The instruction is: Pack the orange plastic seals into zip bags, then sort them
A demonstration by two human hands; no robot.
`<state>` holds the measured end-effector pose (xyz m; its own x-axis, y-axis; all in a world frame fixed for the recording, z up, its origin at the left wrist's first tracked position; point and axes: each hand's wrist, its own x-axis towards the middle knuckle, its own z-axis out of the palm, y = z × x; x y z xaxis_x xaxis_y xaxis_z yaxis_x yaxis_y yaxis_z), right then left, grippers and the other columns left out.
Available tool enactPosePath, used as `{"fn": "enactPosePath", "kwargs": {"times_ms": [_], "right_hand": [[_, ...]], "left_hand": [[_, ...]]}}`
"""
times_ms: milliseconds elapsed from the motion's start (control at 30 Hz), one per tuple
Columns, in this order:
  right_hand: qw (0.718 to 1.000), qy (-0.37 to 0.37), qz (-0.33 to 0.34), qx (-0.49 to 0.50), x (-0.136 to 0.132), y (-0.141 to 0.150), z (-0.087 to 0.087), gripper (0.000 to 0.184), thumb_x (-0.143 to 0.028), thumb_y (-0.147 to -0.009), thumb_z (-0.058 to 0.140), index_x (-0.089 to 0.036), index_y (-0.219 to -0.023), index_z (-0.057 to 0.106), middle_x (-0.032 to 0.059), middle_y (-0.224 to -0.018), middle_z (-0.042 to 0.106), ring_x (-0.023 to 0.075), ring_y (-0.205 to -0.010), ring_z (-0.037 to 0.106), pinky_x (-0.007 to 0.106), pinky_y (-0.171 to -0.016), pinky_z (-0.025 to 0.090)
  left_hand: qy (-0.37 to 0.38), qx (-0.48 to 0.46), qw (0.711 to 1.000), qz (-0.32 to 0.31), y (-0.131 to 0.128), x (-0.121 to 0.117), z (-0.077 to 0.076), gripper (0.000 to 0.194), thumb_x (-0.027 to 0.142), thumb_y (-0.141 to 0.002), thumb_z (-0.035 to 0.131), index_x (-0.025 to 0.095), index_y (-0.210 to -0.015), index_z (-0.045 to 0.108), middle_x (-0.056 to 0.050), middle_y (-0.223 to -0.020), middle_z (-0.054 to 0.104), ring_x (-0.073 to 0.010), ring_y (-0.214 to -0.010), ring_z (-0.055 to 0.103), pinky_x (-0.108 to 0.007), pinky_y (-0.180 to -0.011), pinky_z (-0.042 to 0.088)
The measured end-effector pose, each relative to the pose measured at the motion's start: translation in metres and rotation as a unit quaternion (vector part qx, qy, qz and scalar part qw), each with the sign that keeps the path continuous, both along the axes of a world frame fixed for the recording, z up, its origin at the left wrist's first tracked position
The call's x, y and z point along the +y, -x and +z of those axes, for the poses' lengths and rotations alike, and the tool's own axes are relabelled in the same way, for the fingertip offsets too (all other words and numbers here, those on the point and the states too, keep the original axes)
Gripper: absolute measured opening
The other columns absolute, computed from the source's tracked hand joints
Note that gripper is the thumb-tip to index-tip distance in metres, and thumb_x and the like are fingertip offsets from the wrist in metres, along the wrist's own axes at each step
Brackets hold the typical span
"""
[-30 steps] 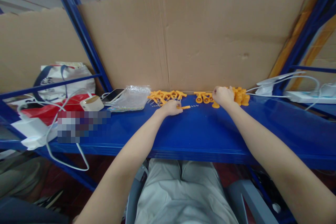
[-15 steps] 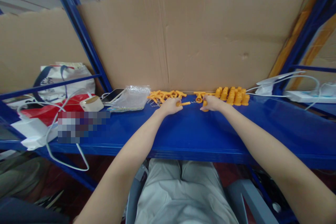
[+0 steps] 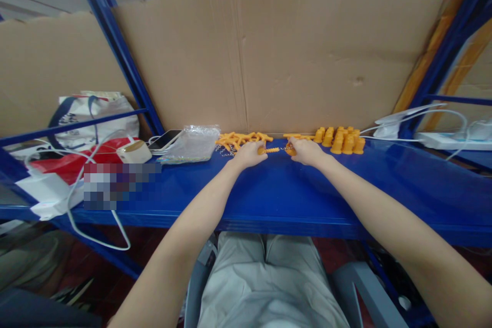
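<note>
My left hand (image 3: 249, 156) is closed around an orange plastic piece whose threaded, screw-like shaft (image 3: 272, 150) points right. My right hand (image 3: 307, 151) is closed on an orange plastic part (image 3: 291, 150), mostly hidden by the fingers. Between the two hands a thin metal spring (image 3: 283, 148) lies near the tip of the shaft; I cannot tell whether it touches either piece. Behind my left hand is a pile of orange T-shaped pieces (image 3: 242, 139), with several small springs (image 3: 226, 152) beside it. More orange pieces (image 3: 294, 136) lie just behind my right hand.
Orange cup-like parts (image 3: 348, 141) stand in rows right of my right hand on the blue shelf (image 3: 277, 195). Leftward are a clear plastic bag (image 3: 194, 144), a phone (image 3: 166, 140), a white charger (image 3: 134, 152) and cables. A cardboard sheet (image 3: 292, 61) backs the shelf.
My right hand has moved left and slightly away from me, closer to the threaded shaft, and now covers the round-ended orange piece seen before. My left hand has stayed nearly still.
</note>
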<state>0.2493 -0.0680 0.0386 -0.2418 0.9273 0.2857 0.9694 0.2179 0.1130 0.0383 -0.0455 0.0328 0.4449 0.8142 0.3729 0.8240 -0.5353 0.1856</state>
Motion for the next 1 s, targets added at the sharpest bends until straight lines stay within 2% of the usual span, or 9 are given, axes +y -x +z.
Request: {"fn": "enactPosePath", "kwargs": {"times_ms": [200,500,733,1000], "right_hand": [[1.000,0.002,-0.004,0.025,0.006,-0.005,0.000,0.032,-0.012,-0.084,0.057,-0.016,-0.115,0.064,0.0147,-0.118,0.072,0.0270,-0.110,0.068,0.031,-0.087,0.050],[0.999,0.002,0.010,0.045,0.013,-0.014,-0.003,0.033,-0.006,-0.086,0.052,-0.014,-0.116,0.063,0.0147,-0.111,0.073,0.0247,-0.104,0.068,0.028,-0.084,0.049],[0.989,-0.010,0.127,0.069,0.016,-0.009,-0.007,0.029,-0.013,-0.087,0.059,-0.016,-0.115,0.066,0.0137,-0.121,0.068,0.0255,-0.113,0.064,0.034,-0.099,0.046],[0.965,-0.036,0.214,0.145,0.022,-0.016,-0.009,0.037,-0.012,-0.089,0.055,-0.021,-0.122,0.068,0.0107,-0.121,0.066,0.0236,-0.115,0.062,0.040,-0.104,0.046]], "left_hand": [[0.006,0.026,0.999,0.023,0.001,0.001,0.000,0.027,0.024,-0.083,0.061,0.015,-0.107,0.069,-0.014,-0.110,0.074,-0.0296,-0.106,0.069,-0.039,-0.094,0.052],[0.001,0.027,0.998,0.055,0.003,0.004,-0.002,0.026,0.027,-0.083,0.062,0.016,-0.107,0.070,-0.014,-0.111,0.074,-0.0299,-0.107,0.069,-0.039,-0.093,0.053],[-0.011,0.019,0.997,0.068,-0.003,-0.005,0.002,0.031,0.028,-0.084,0.061,0.017,-0.113,0.067,-0.011,-0.112,0.074,-0.0289,-0.108,0.069,-0.036,-0.092,0.053],[-0.010,0.024,0.999,0.048,-0.002,-0.006,0.000,0.032,0.026,-0.085,0.060,0.018,-0.115,0.066,-0.010,-0.106,0.074,-0.0288,-0.105,0.069,-0.036,-0.089,0.053]]}}
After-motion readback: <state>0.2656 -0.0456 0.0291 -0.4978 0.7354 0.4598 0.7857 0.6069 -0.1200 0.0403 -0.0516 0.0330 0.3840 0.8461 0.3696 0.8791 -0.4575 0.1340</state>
